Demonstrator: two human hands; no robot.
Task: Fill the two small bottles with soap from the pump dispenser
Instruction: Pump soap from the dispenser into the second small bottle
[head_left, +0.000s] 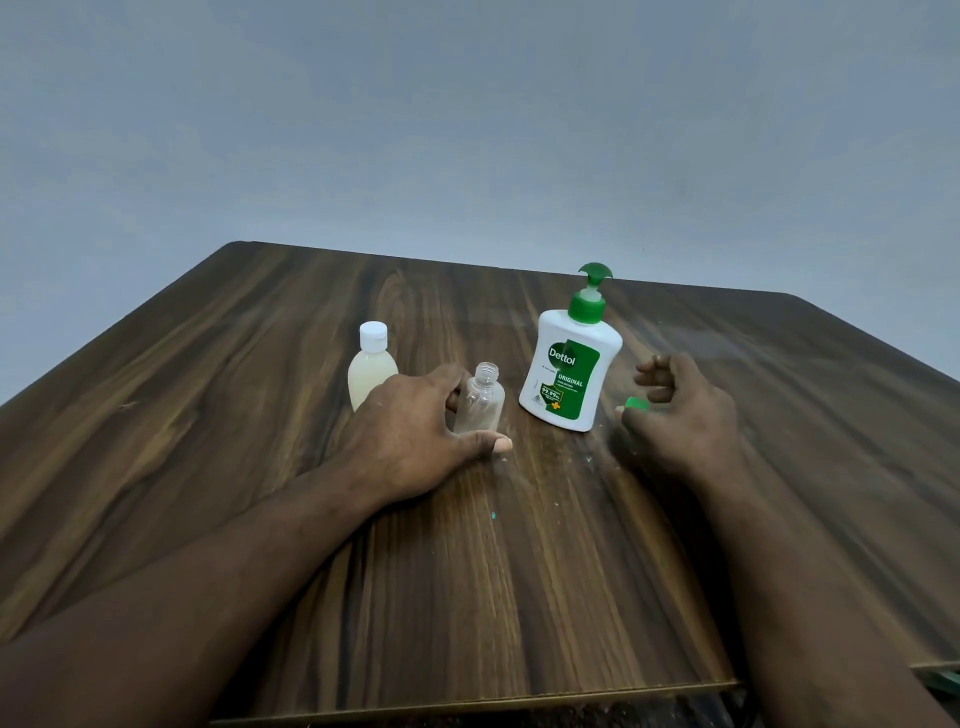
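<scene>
Clear bottle (480, 400): small, upright near the middle of the counter (260, 364), uncapped, threaded neck bare, nothing visible inside. Cupped by the left hand (415, 431), with fingers curled round its far left side, thumb stretched along the wood at its foot, and forearm lying across the counter.

Capped bottle (371, 366): just behind and left of that hand, upright, closed with a white cap, filled to the shoulder with pale cloudy liquid. Lower part hidden by the knuckles.

Pump dispenser (571, 364): standing just right of the clear bottle, apart from it. White body, green label reading Dettol Original, green collar and pump head.

Right hand (680, 410): to the right of the dispenser, not touching it, fingers curled inward. Green cap (636, 403) pinched at the thumb tip; exact finger contact hard to make out.

Around: dark wood-grain surface, pale specks (587, 457) scattered near the dispenser's base, one teal fleck (493, 515) nearer the front edge. Plain grey wall (467, 130) behind. Dispenser placed between the two hands, close to the open neck of the clear bottle.
</scene>
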